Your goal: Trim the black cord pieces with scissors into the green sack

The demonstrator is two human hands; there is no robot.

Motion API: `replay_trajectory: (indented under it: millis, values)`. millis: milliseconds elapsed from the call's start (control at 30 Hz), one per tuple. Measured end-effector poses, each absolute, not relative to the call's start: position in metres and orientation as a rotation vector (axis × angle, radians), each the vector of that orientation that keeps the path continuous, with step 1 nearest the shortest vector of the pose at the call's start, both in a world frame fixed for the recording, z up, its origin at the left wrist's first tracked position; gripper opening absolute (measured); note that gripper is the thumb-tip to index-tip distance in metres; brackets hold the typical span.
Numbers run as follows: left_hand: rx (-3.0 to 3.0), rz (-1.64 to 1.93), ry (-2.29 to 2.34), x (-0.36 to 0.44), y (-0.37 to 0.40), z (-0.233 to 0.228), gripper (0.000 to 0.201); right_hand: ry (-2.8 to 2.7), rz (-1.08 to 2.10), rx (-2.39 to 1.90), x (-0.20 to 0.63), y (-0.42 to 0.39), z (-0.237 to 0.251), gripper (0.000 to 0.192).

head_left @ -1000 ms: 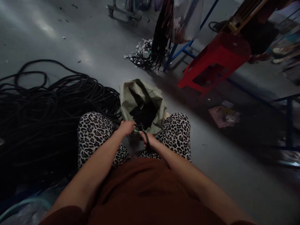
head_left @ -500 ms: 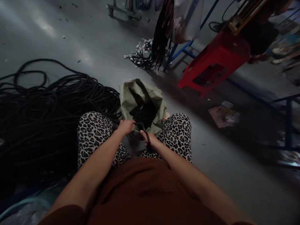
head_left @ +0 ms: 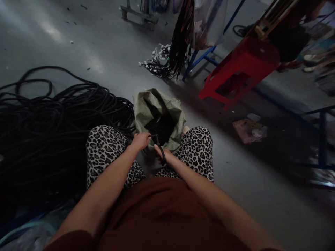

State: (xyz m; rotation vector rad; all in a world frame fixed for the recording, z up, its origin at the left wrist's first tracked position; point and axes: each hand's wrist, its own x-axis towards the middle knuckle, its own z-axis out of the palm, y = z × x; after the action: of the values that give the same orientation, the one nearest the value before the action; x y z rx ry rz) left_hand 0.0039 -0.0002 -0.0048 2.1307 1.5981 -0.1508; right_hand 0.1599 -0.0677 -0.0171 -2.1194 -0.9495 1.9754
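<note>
A: How many things are in play?

B: Two hands, one sack, one short black cable. The left hand [head_left: 140, 141] is curled shut at the sack's [head_left: 146, 108] near rim, gripping one end of the cable [head_left: 162, 153]. The right hand [head_left: 165, 156] is closed round the cable's other end, which loops dark across its palm.

A: Where is the sack?

B: On the floor [head_left: 110, 69], upright between the knees, mouth open, dark pieces inside; too dim to count them.

A: Anything else nearby?

B: One big heap of black cable [head_left: 49, 118] to the left, touching the left knee and just beside the sack. One red stool [head_left: 240, 69] lying tipped to the far right. One bundle of black cords [head_left: 180, 45] hanging from a blue frame [head_left: 199, 55], its ends spread on the floor. One crumpled packet [head_left: 250, 129] right of the right knee.

A: And the room?

B: Bare grey concrete, dimly lit, flecked with scraps.

A: Open space?

B: The floor lies open beyond the sack toward the far left, and at the near right. Left is blocked by the heap, far right by the stool and frames.
</note>
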Motion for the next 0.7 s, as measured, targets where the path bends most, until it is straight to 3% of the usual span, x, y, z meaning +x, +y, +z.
replay_trajectory:
  millis: [700]
  values:
    - [2.191,-0.198,1.476,0.0045,-0.0057,-0.0004,0.034,-0.971,1.992,-1.998,0.1572,-0.0694,-0.0131,0.064]
